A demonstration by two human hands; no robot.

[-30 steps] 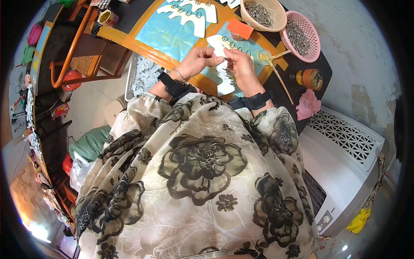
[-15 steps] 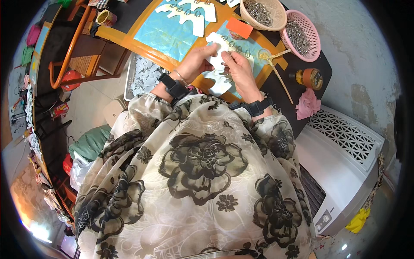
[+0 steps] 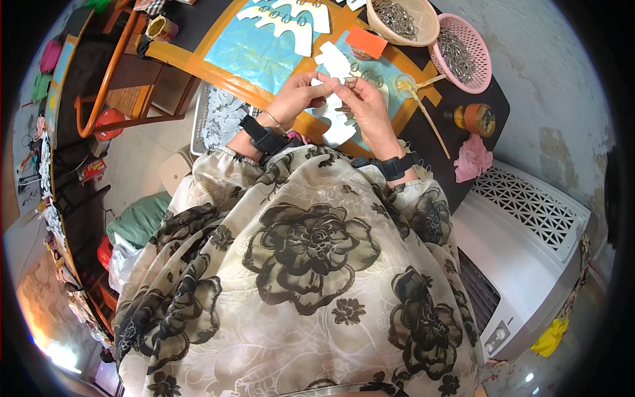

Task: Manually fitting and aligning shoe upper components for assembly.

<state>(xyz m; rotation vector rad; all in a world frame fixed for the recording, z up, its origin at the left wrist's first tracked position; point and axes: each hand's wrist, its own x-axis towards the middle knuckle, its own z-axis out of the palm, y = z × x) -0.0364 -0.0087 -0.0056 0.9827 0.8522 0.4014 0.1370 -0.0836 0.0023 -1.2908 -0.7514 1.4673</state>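
Note:
A white scalloped strip, seemingly of leather or card, lies in front of me on a blue sheet. My left hand is closed on its middle, with thumb and fingertips pinched. My right hand pinches the same spot from the other side, the two thumbs almost meeting. The fingers hide whatever small part sits between them. The strip's lower end shows below the hands. Just beyond my right fingers, several metal rings rest along the strip's far edge.
More white scalloped strips with rings lie on the blue sheet farther left. Two baskets of metal rings, beige and pink, stand at the back right. A glue-smeared stick, an amber jar and a pink cloth are rightward.
Both hands have moved closer together and slightly toward the strip's far end, with fingertips now meeting. The ring nearest that end no longer shows in its former place.

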